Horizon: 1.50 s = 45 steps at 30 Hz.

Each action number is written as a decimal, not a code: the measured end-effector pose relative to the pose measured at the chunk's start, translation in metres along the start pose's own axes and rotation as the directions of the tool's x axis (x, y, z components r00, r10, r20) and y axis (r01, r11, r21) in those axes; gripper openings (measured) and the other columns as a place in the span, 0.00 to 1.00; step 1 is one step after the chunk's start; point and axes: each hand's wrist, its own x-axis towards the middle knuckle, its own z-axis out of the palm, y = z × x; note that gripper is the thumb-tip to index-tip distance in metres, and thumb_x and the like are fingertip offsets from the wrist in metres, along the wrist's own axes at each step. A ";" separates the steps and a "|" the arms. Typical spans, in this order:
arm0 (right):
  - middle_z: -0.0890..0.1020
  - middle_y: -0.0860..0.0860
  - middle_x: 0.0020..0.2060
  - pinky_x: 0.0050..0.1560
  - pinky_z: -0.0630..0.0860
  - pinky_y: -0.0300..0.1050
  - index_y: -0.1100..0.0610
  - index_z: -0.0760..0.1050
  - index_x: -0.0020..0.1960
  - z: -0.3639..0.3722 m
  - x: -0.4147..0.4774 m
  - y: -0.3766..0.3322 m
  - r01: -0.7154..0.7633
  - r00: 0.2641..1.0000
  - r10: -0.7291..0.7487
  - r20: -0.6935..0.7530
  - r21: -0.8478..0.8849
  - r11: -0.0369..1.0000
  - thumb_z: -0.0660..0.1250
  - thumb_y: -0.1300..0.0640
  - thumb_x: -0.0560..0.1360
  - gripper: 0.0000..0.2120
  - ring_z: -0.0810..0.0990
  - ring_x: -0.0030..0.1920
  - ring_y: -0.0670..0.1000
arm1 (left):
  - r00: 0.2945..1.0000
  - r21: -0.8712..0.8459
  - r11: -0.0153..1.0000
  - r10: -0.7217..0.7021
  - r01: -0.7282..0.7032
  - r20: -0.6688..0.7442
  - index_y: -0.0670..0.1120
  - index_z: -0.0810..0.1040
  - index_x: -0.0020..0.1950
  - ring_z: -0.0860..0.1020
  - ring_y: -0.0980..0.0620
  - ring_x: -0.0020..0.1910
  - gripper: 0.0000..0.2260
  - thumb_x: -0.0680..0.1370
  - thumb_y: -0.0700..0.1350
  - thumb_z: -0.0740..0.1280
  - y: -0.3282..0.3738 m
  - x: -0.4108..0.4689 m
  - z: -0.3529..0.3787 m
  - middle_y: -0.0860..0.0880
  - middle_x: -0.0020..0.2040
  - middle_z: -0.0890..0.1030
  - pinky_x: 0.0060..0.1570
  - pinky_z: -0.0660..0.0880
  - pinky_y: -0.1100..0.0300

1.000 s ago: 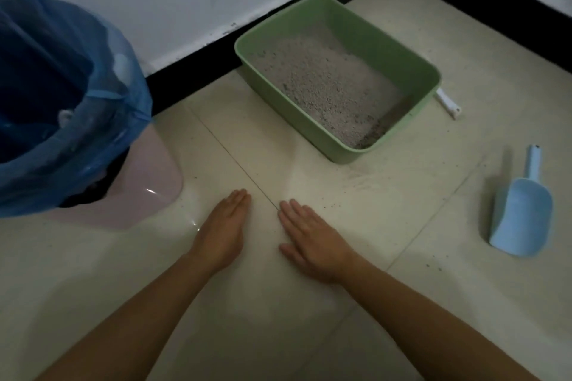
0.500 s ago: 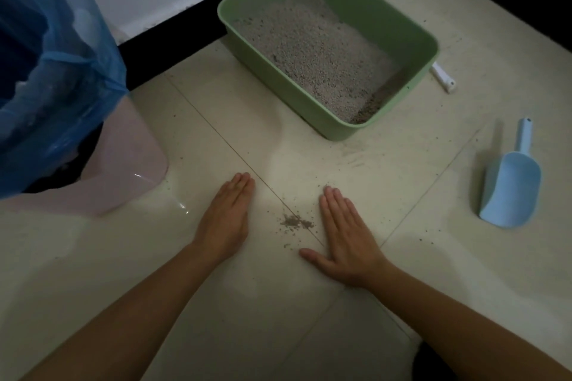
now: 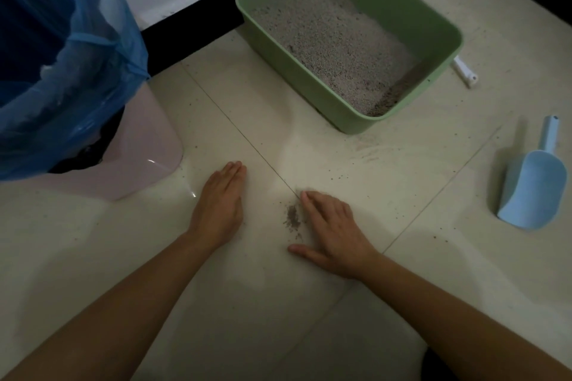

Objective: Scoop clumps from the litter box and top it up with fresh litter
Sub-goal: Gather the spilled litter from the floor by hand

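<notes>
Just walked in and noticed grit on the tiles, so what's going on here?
A person rests both hands flat on the tiled floor: left hand and right hand flank a small pile of spilled litter. The blue scoop lies untouched at the right; the green litter box and bag-lined bin stand beyond.

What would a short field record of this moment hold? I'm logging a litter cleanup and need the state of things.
left hand: flat on the floor tiles, holding nothing
right hand: palm down on the floor, holding nothing
spilled litter: small grey heap between the hands, right beside the right hand's fingers
litter box: green, holds grey litter, unevenly spread
scoop: light blue, lying on the floor at right, untouched
bin: pink, lined with a blue bag, at left
</notes>
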 end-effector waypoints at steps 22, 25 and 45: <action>0.80 0.57 0.45 0.52 0.74 0.44 0.61 0.80 0.49 0.011 0.034 -0.006 0.005 0.993 0.030 -0.117 0.287 0.958 0.66 0.58 0.79 0.07 0.78 0.47 0.56 | 0.994 -0.161 0.987 -0.006 -0.012 -0.111 0.34 0.79 0.59 0.73 0.46 0.47 0.19 0.78 0.43 0.56 0.026 -0.016 0.008 0.43 0.48 0.76 0.49 0.74 0.55; 0.83 0.51 0.43 0.48 0.72 0.30 0.58 0.82 0.47 -0.006 0.026 0.008 -0.222 0.875 0.422 -0.238 0.579 0.785 0.67 0.58 0.79 0.06 0.79 0.42 0.47 | 0.989 -0.231 0.973 -0.047 0.014 -0.139 0.34 0.80 0.55 0.73 0.46 0.44 0.17 0.79 0.44 0.58 0.045 -0.026 0.018 0.43 0.45 0.75 0.48 0.71 0.59; 0.80 0.41 0.35 0.40 0.71 0.24 0.49 0.79 0.45 -0.041 0.039 0.029 -0.363 0.737 0.669 -0.096 0.778 0.512 0.68 0.56 0.79 0.05 0.77 0.36 0.37 | 0.920 0.002 0.920 0.392 -0.392 -0.017 0.41 0.78 0.46 0.75 0.46 0.40 0.09 0.70 0.36 0.76 0.083 -0.031 0.050 0.44 0.42 0.77 0.36 0.74 0.55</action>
